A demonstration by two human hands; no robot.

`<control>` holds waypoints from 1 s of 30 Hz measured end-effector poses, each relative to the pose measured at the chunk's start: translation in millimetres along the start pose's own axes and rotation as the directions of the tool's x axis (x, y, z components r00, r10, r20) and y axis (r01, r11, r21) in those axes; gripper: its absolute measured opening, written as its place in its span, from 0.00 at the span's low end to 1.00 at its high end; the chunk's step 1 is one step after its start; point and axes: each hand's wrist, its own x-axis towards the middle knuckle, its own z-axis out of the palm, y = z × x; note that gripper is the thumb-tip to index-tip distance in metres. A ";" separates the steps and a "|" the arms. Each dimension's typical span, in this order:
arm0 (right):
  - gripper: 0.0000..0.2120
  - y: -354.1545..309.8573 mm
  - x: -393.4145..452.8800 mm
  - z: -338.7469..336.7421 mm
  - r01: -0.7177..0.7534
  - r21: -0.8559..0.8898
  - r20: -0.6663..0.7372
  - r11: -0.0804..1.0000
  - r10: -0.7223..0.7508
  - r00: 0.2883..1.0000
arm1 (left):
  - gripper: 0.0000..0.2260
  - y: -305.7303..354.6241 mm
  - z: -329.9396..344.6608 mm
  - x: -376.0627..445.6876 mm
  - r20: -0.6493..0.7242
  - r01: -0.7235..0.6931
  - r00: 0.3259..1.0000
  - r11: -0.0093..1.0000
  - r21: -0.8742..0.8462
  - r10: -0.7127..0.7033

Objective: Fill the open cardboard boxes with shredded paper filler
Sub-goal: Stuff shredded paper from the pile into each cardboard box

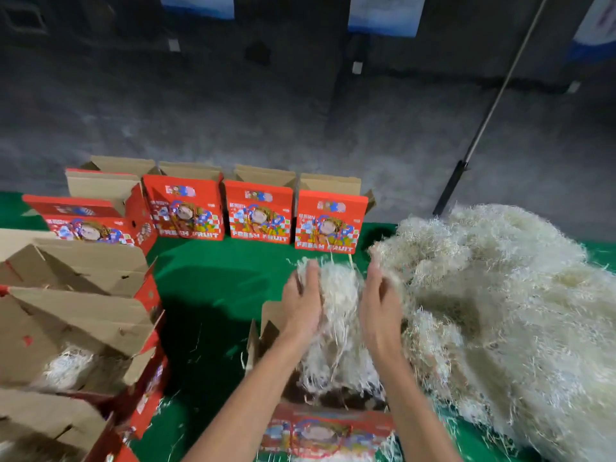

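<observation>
A clump of white shredded paper (338, 305) hangs between my two hands above an open red cardboard box (320, 428) at the table's near edge. My left hand (301, 303) presses the clump from the left and my right hand (380, 308) from the right, fingers loosely spread. Strands trail down into the box, whose inside is mostly hidden by paper and my forearms. A big heap of the same shredded paper (500, 295) fills the right side of the green table (213, 278).
Several open red "Fresh Fruit" boxes (260, 211) stand in a row at the table's back edge. More open boxes (76, 321) sit stacked at the left, one holding some paper filler (66, 365). A dark-handled pole (466, 161) leans behind the heap.
</observation>
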 end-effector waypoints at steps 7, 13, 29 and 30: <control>0.27 14.3 9.6 -13.9 -0.035 -0.038 0.033 0.999 0.036 0.999 | 0.22 -12.1 -14.5 23.1 -0.096 -0.101 0.990 0.995 -0.002 0.100; 0.29 19.6 20.6 -15.3 -0.107 -0.003 -0.064 0.994 0.106 0.992 | 0.33 -18.8 -29.6 44.4 -0.064 -0.044 0.997 0.998 -0.038 0.042; 0.14 81.3 19.0 -25.4 0.043 -0.575 0.511 0.817 0.317 0.799 | 0.10 -84.4 -42.4 72.4 0.411 -0.254 0.869 0.464 0.849 -0.276; 0.12 86.5 20.5 -20.6 0.068 -0.609 0.582 0.790 0.387 0.715 | 0.08 -86.1 -37.2 74.4 0.437 -0.291 0.840 0.413 0.863 -0.321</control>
